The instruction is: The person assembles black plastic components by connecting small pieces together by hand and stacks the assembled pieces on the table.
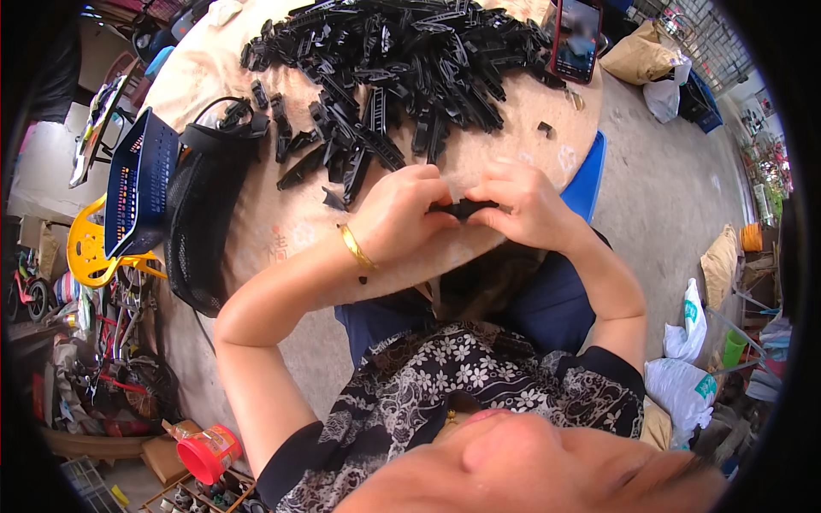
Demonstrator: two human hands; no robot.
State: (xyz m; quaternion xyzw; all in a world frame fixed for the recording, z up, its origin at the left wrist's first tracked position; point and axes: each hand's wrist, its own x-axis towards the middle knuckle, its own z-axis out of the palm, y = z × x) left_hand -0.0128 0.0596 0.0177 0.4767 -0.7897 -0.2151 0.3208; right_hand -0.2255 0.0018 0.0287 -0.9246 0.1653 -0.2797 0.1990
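Observation:
Near the front edge of the round table, both my hands are closed on one small black plastic part (pixel 463 209). My left hand (pixel 409 209), with a gold bangle on its wrist, pinches the part's left end. The right end sits between the thumb and fingers of my right hand (pixel 523 205). My fingers cover most of the part, so its full shape is hidden. Just beyond my hands lies a large heap of long, ribbed black plastic parts (pixel 402 68). A small black scrap (pixel 334 199) rests left of my left hand.
The table has a pale cloth (pixel 291 248). A phone (pixel 577 38) stands at its far right edge. On the left are a black mesh bag (pixel 205 214) and a dark blue basket (pixel 139 184) on a yellow stool (pixel 85 244). A blue stool (pixel 588 175) shows beyond the right edge.

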